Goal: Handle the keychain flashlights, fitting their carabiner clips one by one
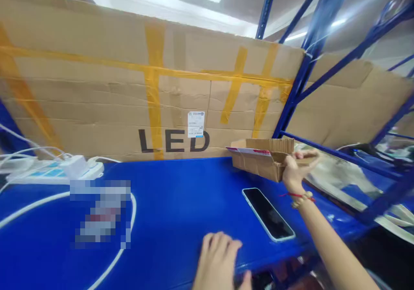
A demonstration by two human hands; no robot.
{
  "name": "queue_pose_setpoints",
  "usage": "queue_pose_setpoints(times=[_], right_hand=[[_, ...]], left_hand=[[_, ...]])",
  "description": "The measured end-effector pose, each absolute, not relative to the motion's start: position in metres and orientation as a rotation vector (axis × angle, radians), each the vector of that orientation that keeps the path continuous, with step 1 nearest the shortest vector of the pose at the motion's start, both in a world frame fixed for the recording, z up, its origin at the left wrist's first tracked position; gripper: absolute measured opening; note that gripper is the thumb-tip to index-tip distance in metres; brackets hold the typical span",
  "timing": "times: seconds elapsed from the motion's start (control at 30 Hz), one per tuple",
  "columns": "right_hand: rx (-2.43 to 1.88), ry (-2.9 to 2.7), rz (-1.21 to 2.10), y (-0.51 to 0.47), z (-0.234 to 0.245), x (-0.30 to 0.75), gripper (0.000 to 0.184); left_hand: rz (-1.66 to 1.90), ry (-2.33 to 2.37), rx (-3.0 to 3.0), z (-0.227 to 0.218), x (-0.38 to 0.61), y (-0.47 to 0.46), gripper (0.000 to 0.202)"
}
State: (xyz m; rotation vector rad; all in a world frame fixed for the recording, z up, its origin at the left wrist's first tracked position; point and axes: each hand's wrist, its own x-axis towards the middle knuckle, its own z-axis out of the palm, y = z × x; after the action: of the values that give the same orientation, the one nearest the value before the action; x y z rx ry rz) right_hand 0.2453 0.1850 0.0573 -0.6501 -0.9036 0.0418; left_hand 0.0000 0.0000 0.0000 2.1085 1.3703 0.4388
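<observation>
My right hand is raised over the right end of the blue table and grips the near right edge of a small open cardboard box, which hangs just above the table's far right corner. A phone lies face up, screen dark, on the table below that hand. My left hand rests flat on the table's front edge, fingers together and stretched out, holding nothing.
A large taped cardboard sheet marked LED stands along the table's back. A white power strip with plugs and white cables lies at the far left. Blue rack posts rise at the right, with cloth behind them.
</observation>
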Motion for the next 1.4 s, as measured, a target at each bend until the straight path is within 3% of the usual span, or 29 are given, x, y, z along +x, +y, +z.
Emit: queue_pose_setpoints(times=[0.13,0.27,0.47,0.57,0.67,0.77,1.07,1.27,1.4], right_hand=[[-0.62,-0.945,0.023,0.186,0.072,0.228,0.046],[-0.671,-1.117,-0.032,0.176,0.086,0.211,0.044],[-0.667,-1.314,-0.107,0.169,0.08,0.189,0.043],[-0.617,-1.397,-0.136,0.168,0.07,0.179,0.043],[-0.467,-1.484,-0.179,0.168,0.06,0.17,0.043],[-0.329,-1.608,-0.294,0.17,0.05,0.161,0.044],[-0.345,-2.09,-0.608,0.154,0.035,0.14,0.037],[-0.317,-2.232,-0.729,0.149,0.025,0.132,0.029],[-0.591,-2.104,-0.879,0.138,0.019,0.131,0.044]], left_hand=[[0.47,1.416,2.121,-0.002,0.066,0.019,0.089],[0.437,1.561,2.375,-0.005,0.107,0.044,0.087],[0.492,1.651,2.49,-0.009,0.121,0.054,0.069],[0.775,1.552,2.54,-0.005,0.101,0.041,0.059],[1.208,1.547,2.468,0.008,0.064,0.034,0.035],[1.37,1.617,2.38,0.024,0.022,0.05,0.033],[0.477,1.517,2.157,0.002,-0.039,0.116,0.064],[0.444,1.589,2.169,-0.006,-0.047,0.114,0.067],[0.452,1.605,2.167,-0.006,-0.058,0.115,0.069]])
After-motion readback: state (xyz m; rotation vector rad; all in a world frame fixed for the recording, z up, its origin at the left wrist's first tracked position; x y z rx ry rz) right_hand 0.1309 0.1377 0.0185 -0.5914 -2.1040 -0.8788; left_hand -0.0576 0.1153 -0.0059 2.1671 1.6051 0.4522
